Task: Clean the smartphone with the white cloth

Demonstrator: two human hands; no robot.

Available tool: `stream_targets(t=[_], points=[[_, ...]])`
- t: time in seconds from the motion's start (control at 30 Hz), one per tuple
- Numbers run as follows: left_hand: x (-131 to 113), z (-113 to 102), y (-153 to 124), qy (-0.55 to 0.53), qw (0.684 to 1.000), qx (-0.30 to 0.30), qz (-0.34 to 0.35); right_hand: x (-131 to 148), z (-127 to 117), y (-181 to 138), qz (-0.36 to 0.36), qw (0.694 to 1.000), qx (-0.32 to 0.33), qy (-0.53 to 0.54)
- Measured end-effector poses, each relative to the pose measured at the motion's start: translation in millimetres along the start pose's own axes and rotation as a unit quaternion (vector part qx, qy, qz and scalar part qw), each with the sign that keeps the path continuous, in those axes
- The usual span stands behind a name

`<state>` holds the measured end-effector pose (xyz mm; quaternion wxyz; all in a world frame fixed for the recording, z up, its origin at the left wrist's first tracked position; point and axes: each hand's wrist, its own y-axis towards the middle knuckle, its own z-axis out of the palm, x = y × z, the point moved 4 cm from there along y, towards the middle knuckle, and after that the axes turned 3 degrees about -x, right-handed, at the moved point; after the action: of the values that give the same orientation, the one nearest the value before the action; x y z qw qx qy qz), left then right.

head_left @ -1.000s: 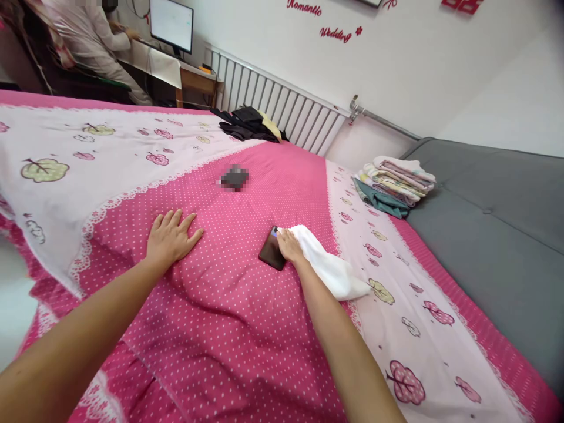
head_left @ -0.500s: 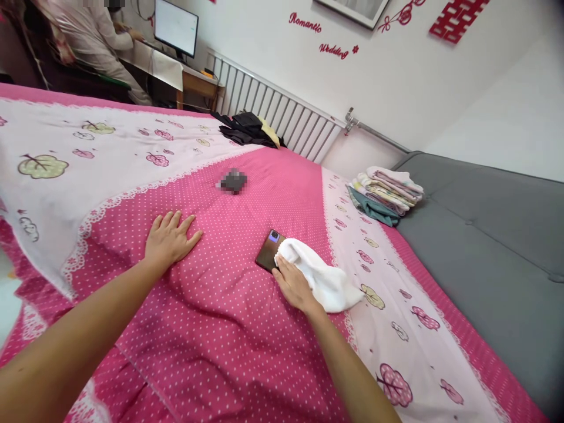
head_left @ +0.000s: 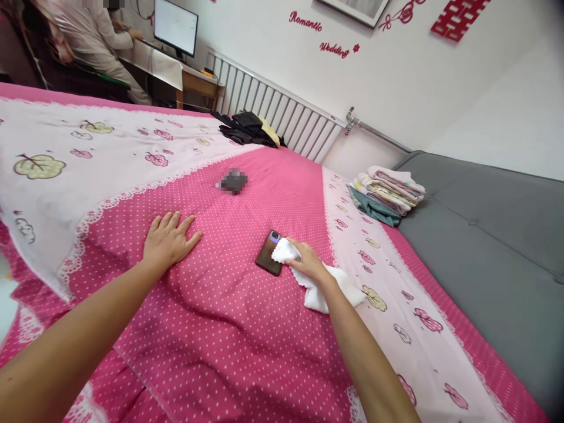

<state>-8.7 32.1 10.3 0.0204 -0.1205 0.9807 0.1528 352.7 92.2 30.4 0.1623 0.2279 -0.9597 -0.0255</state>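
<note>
My right hand [head_left: 307, 262] grips a white cloth [head_left: 341, 288], its fingers wrapped round one end. That bunched end lies against the right side of a dark smartphone [head_left: 267, 257]. The phone rests back up on the pink polka-dot bedspread [head_left: 247, 329], camera corner at the top. The rest of the cloth trails to the right under my wrist. On the left, my left hand [head_left: 170, 239] presses flat on the bedspread with fingers spread, holding nothing.
A blurred dark object [head_left: 233, 181] lies farther up the bed. Black clothes [head_left: 247, 128] sit near the radiator [head_left: 282, 106]. Folded fabrics [head_left: 388, 191] are stacked by the grey headboard [head_left: 493, 235]. A person [head_left: 94, 47] sits at a desk with a monitor [head_left: 175, 26].
My right hand has shifted up and right, from lying at the cloth's near edge to gripping its end. More of the phone's back is uncovered. My left hand stays put.
</note>
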Motion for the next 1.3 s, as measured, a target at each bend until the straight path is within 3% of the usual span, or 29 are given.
stream_targets(t=[0.13, 0.23, 0.37, 0.47, 0.53, 0.67, 0.83, 1.0, 1.1, 1.3], points=[[0, 0, 0, -0.016, 1.0, -0.001, -0.005, 0, 7, -4, -0.022, 0.999, -0.022, 0.032], [0, 0, 0, -0.013, 1.0, -0.001, -0.007, -2, 0, -11, 0.022, 0.999, -0.032, -0.023], [0, 1, 0, 0.003, 1.0, -0.003, 0.0, -19, -32, -15, 0.129, 0.977, -0.046, -0.165], [0, 2, 1, 0.005, 1.0, -0.011, 0.002, -29, -60, -8, 0.184, 0.951, -0.125, -0.215], [1, 3, 2, 0.005, 1.0, -0.011, 0.001, -28, -65, 2, 0.182, 0.944, -0.168, -0.219], [2, 3, 3, 0.01, 1.0, -0.009, 0.003, -8, -35, 23, 0.125, 0.964, -0.171, -0.163], [1, 3, 3, -0.001, 1.0, -0.008, 0.001, 15, 10, 28, 0.073, 0.987, -0.097, -0.108], [0, 2, 2, 0.004, 1.0, -0.009, 0.001, 22, 7, 14, 0.059, 0.992, -0.021, -0.111], [-1, 2, 3, 0.0, 1.0, -0.013, 0.0, 29, 2, 8, 0.015, 0.996, 0.003, -0.088], [0, 1, 3, -0.007, 1.0, -0.013, 0.002, 26, 12, 4, -0.043, 0.997, -0.054, -0.03]])
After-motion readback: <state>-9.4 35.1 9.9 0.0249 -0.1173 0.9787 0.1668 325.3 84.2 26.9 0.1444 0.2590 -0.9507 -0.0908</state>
